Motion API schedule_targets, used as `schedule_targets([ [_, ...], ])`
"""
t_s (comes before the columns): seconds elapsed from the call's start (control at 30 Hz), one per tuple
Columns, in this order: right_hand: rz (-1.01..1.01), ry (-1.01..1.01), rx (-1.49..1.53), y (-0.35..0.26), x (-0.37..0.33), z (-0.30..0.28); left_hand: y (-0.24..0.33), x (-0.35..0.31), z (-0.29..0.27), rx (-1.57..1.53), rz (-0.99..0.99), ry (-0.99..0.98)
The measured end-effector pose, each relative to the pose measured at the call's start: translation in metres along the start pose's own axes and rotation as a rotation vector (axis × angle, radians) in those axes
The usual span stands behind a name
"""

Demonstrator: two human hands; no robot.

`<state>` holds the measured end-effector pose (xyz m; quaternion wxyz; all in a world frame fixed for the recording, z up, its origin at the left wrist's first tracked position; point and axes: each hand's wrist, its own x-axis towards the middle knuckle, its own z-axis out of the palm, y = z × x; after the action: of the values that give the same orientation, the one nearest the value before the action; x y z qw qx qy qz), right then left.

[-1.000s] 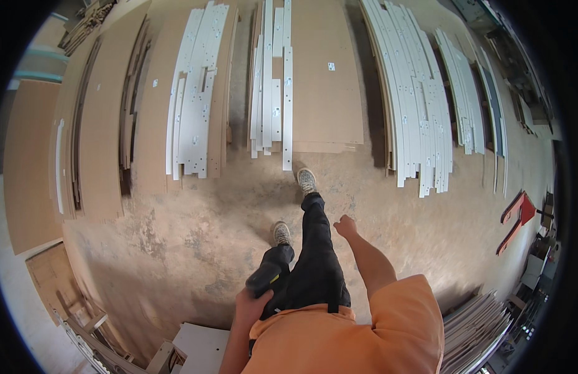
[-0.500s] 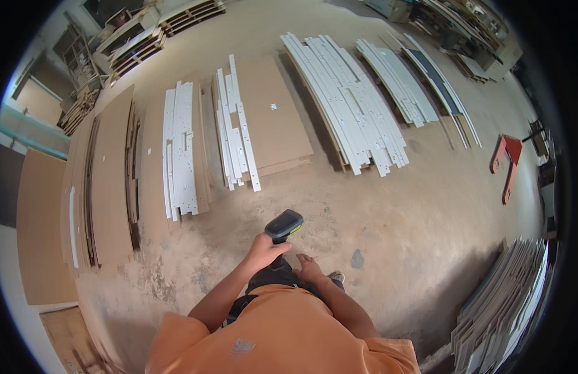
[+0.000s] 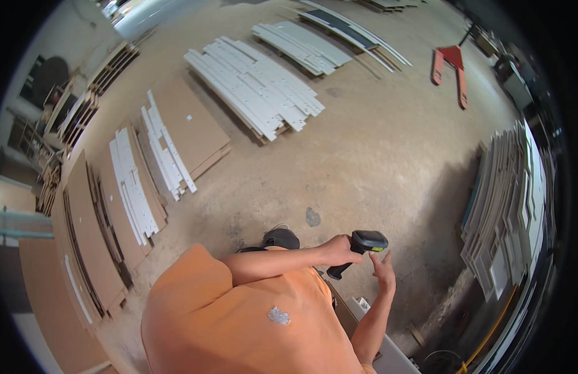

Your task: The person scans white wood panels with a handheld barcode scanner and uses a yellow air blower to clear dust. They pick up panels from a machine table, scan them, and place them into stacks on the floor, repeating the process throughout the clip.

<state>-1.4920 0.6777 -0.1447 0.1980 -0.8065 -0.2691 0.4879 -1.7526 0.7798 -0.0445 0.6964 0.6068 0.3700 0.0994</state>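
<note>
A black handheld barcode scanner (image 3: 368, 240) with a yellow-green patch is held out to the right of my body. My left hand (image 3: 340, 250) is wrapped round its grip, the left arm crossing in front of my orange shirt. Just below the scanner's head is my right hand (image 3: 383, 272), fingers raised and apart, holding nothing that I can see. Whether its fingertips touch the scanner I cannot tell. Below my hands, beside my right forearm, a pale surface (image 3: 398, 356) with a small white object (image 3: 362, 303) on it shows in part.
Stacks of white boards (image 3: 254, 87) and brown panels (image 3: 183, 121) lie on the concrete floor to the left and ahead. Many thin panels (image 3: 497, 212) lean upright at the right. A red pallet jack (image 3: 449, 59) stands far right, and wooden pallets (image 3: 114, 65) lean far left.
My body has turned right, so the board stacks shift left in view. The left hand has carried the scanner rightward across my body; the right hand has risen beside it.
</note>
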Motion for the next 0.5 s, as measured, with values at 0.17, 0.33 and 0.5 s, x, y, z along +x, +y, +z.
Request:
schedule_targets([
  [0.17,-0.148,0.596,0.621,0.051,-0.022,-0.049,0.035,0.074,0.070,0.110,-0.045,-0.261],
  [0.33,-0.408,1.160,0.574,0.014,-0.076,-0.152,0.072,0.169,0.126,-0.060,-0.265,-0.393],
  [0.5,-1.058,1.432,0.008,-0.086,-0.152,-0.297,0.137,0.296,0.205,0.200,-0.216,-0.586],
])
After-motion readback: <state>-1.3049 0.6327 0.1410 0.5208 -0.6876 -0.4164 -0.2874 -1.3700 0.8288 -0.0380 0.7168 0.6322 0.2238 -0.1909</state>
